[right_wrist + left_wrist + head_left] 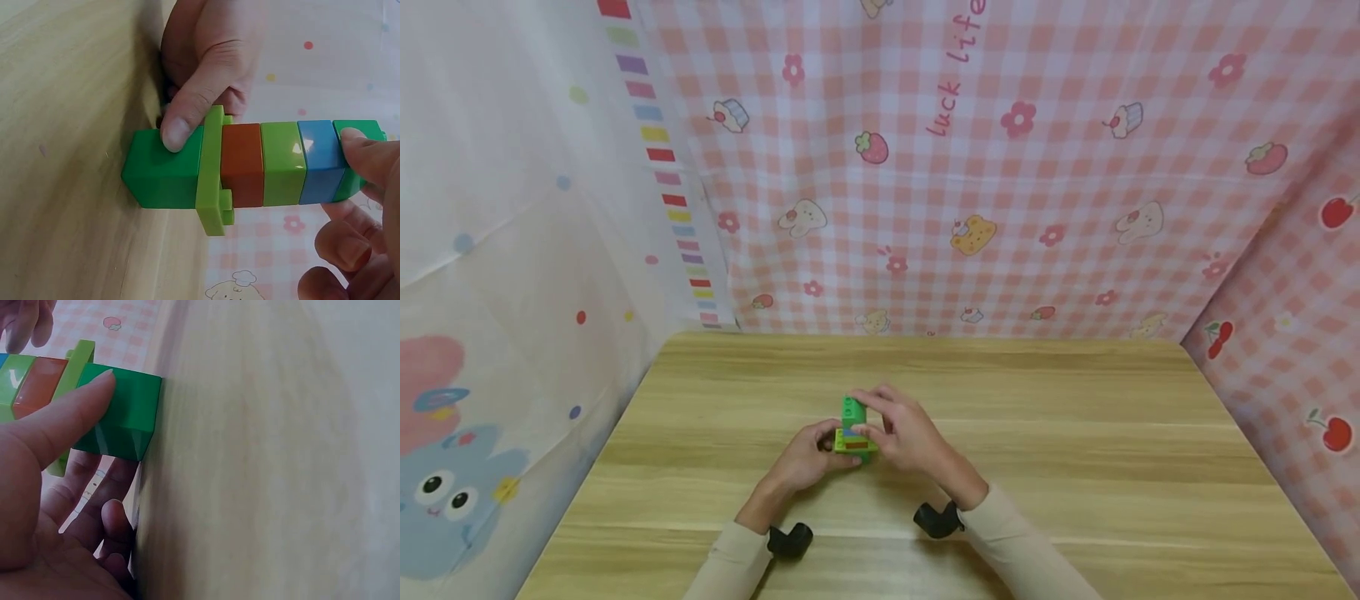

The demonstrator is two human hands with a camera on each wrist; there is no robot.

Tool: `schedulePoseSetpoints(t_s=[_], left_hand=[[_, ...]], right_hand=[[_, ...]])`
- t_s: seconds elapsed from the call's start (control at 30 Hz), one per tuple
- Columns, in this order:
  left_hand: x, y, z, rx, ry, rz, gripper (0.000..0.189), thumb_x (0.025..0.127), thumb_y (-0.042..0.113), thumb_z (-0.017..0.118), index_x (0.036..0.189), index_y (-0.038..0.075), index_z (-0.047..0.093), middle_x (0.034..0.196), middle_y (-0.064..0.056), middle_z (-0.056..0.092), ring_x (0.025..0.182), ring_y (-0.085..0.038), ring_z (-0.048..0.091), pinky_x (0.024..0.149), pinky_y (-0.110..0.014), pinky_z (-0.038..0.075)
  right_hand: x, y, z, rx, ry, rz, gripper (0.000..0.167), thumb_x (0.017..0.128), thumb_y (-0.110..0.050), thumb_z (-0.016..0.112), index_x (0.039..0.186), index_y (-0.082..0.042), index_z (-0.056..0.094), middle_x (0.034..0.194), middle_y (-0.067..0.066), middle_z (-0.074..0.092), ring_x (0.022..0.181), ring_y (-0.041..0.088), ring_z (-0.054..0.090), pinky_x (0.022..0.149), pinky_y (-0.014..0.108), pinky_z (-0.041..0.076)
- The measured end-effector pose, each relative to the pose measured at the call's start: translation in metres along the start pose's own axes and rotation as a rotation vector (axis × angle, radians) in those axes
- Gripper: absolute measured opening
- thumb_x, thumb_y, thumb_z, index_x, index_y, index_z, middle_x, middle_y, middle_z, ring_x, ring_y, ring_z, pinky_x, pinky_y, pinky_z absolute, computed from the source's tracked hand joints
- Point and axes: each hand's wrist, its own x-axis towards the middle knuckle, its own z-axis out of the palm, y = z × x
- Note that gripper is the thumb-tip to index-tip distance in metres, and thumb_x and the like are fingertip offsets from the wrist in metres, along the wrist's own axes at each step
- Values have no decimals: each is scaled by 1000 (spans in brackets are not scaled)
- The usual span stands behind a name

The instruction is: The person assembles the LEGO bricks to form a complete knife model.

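Note:
A small tower of toy building bricks stands upright on the table, seen side-on in the wrist views. From the bottom come a dark green brick (pixel 165 181), a wider lime green plate (pixel 210 187), an orange-brown brick (pixel 242 169), a lime green brick (pixel 282 165), a blue brick (pixel 320 162) and a green brick (pixel 852 410) on top. My left hand (pixel 805 457) grips the dark green bottom brick, thumb flat along its near side. Up at the top, my right hand (pixel 912 433) pinches the green brick between thumb and fingers.
The wooden table (pixel 1037 417) reaches back to a pink checked curtain (pixel 925 192). A white printed sheet (pixel 550 292) hangs on the left, another with cherries on the right. Black wrist devices (pixel 790 542) sit by both cuffs.

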Motion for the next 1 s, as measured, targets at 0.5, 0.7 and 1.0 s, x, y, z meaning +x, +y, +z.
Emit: schedulePoseSetpoints(t_s=[0.5, 0.7, 1.0], left_hand=[[-2, 2, 0, -15, 12, -10, 44, 81, 17, 82, 121, 8, 66, 101, -5, 69, 92, -18, 61, 83, -34, 47], [-4, 4, 1, -13, 22, -4, 40, 82, 17, 82, 118, 9, 67, 96, -5, 66, 88, -19, 58, 80, -33, 45], [-7, 8, 3, 5, 70, 10, 36, 81, 16, 82, 115, 13, 69, 94, -2, 67, 85, -18, 59, 77, -33, 46]], right_hand=[[-8, 0, 11, -24, 71, 47, 47, 91, -16, 72, 135, -8, 60, 115, 8, 66, 62, 3, 41, 54, 18, 39], [-10, -2, 15, -5, 120, 45, 51, 89, -15, 74, 137, -7, 58, 114, 8, 67, 70, 12, 51, 57, 19, 41], [-12, -5, 13, 37, 208, 80, 55, 88, -13, 76, 139, -7, 55, 112, 8, 68, 90, 23, 63, 76, 37, 52]])
